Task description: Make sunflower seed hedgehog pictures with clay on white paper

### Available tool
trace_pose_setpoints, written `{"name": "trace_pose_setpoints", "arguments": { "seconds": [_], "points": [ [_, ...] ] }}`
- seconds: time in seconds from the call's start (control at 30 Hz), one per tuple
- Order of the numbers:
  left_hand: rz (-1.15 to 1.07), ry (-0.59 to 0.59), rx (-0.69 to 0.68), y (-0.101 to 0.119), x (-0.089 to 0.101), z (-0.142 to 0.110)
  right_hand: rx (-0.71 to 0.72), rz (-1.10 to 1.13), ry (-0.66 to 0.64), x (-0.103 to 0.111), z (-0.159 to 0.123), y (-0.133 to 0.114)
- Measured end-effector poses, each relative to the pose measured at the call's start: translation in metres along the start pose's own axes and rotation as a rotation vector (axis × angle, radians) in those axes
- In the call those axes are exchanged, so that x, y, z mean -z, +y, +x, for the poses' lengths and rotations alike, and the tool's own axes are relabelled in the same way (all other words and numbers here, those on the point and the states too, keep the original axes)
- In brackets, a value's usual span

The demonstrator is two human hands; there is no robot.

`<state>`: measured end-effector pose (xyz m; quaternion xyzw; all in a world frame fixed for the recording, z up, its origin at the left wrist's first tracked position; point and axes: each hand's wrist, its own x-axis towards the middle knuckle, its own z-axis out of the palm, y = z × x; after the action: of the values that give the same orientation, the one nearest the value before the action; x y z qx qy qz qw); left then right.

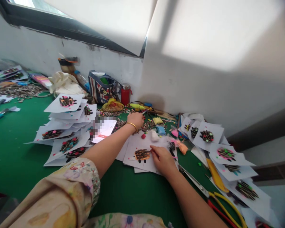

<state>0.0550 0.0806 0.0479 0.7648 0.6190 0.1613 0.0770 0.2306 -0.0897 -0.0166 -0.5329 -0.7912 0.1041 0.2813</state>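
Observation:
My left hand (136,119), with a bracelet at the wrist, reaches to the loose striped seeds (152,125) at the back of the table. Its fingers are curled together, and what they hold, if anything, is hidden. My right hand (164,161) rests on a white paper sheet (130,160), thumb and forefinger pinched at the right end of a hedgehog picture (142,154). Nothing nameable shows in that pinch. The hedgehog has an orange body covered in dark seeds, and black feet. A red clay ball (143,136) and white clay (154,136) lie above it.
Finished seed pictures are stacked at left (61,126) and right (209,134). Yellow-and-red-handled scissors (211,193) lie beside my right forearm. A phone (104,131), a red flask (125,95), a striped bag (102,88) and blue clay (160,130) stand or lie farther back.

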Motion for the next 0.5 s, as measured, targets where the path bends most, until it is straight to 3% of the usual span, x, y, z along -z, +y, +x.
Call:
{"name": "trace_pose_setpoints", "arguments": {
  "seconds": [0.2, 0.4, 0.5],
  "points": [
    [-0.285, 0.066, -0.034, -0.004, 0.016, -0.054, -0.001, 0.009, 0.002, 0.0, -0.001, -0.001],
    [-0.539, 0.02, -0.061, -0.007, -0.002, -0.117, 0.012, -0.003, -0.003, 0.0, -0.002, 0.0],
    [-0.855, 0.007, -0.087, -0.01, -0.012, -0.132, 0.019, -0.004, -0.005, 0.0, -0.002, -0.001]
  ]
}}
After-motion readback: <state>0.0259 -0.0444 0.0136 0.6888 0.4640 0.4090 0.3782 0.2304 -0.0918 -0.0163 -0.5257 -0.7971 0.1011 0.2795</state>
